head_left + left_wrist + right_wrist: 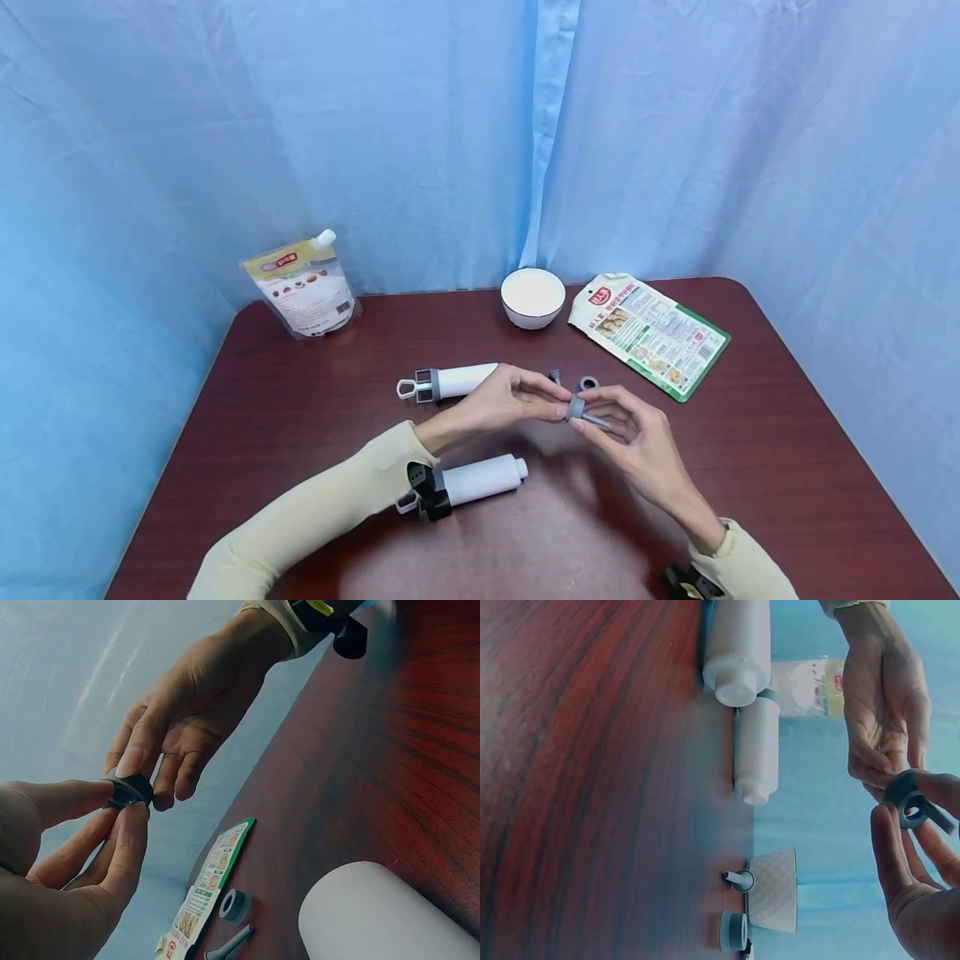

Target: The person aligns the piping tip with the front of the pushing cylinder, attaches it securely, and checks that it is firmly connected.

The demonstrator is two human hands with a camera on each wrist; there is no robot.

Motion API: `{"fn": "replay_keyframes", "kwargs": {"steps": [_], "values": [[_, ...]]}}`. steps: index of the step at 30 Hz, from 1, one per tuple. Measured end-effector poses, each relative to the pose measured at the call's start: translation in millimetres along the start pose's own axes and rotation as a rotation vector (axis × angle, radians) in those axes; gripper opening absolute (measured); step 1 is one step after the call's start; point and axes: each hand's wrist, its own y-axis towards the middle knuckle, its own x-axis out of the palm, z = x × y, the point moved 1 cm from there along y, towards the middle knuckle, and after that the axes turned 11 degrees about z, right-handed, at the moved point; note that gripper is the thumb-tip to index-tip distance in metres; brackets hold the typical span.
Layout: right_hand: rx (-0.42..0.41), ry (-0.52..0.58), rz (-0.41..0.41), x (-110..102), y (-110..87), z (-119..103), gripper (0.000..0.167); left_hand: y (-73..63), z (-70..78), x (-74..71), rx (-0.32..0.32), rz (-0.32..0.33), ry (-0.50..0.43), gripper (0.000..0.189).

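Head view: pinching grey ring cap [575,407] w/ thumb + fingertips of both L hand [506,397] and R hand [651,443], above dark wood table [787,467]. In R wrist view, see grey nozzle [939,816] poking from cap. At back edge, note white bowl [532,320], filled nearly to rim w/ something white (powder or liq., can't tell). To its L, find capped spout pouch [307,292]; to its R, flat printed packet [652,333]; can't judge fill of either. Can't see inside far white tube [463,380], partly behind L hand, or near white tube [483,481], handle end partly covered by black wrist mount [431,493]. Nr fingertips, spot loose grey ring [588,382] and spare nozzle [555,376], latter partly hidden.
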Motion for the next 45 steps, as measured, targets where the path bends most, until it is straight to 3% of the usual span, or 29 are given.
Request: {"fn": "replay_keyframes", "kwargs": {"steps": [11, 21, 26, 35, 45], "values": [[0.032, -0.022, 0.013, 5, -1.8, 3, 0.031, -2.0, -4.8, -2.4, 0.085, 0.028, 0.105, 0.024], [0.039, 0.035, -0.025, 5, 0.4, 3, 0.033, -2.5, -5.6, -2.5, 0.05, 0.016, 0.031, 0.023], [0.04, 0.027, -0.022, 5, 0.6, 3, 0.033, -4.5, -4.4, -5.2, 0.052, 0.008, 0.051, 0.024], [0.037, -0.028, -0.016, 5, -0.5, 4, 0.03, -16.5, -7.6, -19.4, 0.127, 0.002, 0.205, 0.036], [0.015, -0.032, -0.007, 5, -1.2, 10, 0.031, -44.8, -22.7, -36.0, 0.12, -0.009, 0.466, 0.047]]}}
